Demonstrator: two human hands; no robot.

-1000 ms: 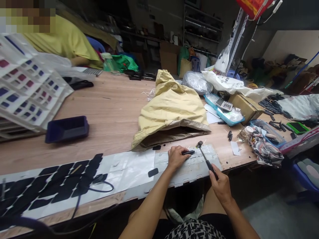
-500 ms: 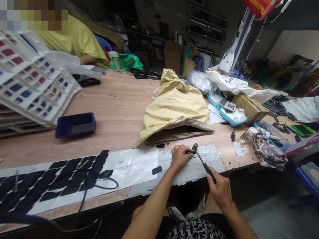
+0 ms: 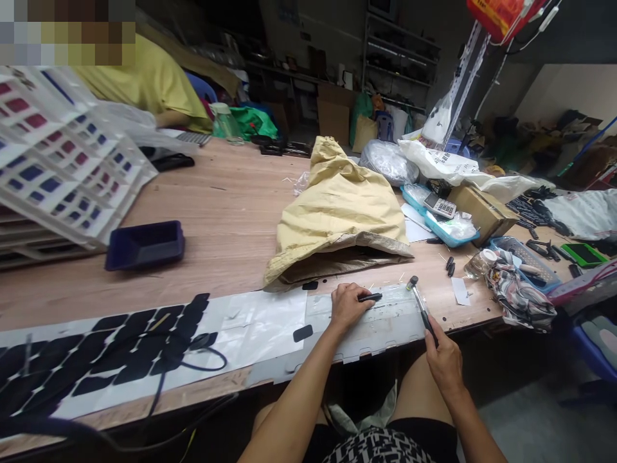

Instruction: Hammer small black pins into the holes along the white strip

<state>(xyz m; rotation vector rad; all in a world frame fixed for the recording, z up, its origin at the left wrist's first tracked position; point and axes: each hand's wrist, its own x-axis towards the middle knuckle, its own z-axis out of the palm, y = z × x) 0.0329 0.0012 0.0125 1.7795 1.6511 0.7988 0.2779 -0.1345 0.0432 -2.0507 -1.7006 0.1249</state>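
Note:
My right hand (image 3: 444, 360) is closed around the dark grip of a small hammer (image 3: 420, 303). The hammer's head points away from me, over the right part of a clear plastic sheet (image 3: 400, 331) at the table's front edge. My left hand (image 3: 348, 304) pinches a slim black piece (image 3: 370, 297) low over that sheet; its exact kind cannot be made out. The hammer head is apart from the black piece, to its right. Just beyond my left hand lies a yellow cloth sack (image 3: 342, 206), its mouth facing me.
White backing paper (image 3: 263, 321) with black pads and a dark cable (image 3: 164, 373) stretch leftward. A purple tray (image 3: 144, 246) stands near a white crate (image 3: 72, 161). Blue baskets (image 3: 450, 225) and small black parts lie right. A person in a yellow shirt (image 3: 164, 80) sits across.
The hammer has moved right, off the black piece it was over, along with my right hand. My left hand still keeps the black piece in nearly the same spot.

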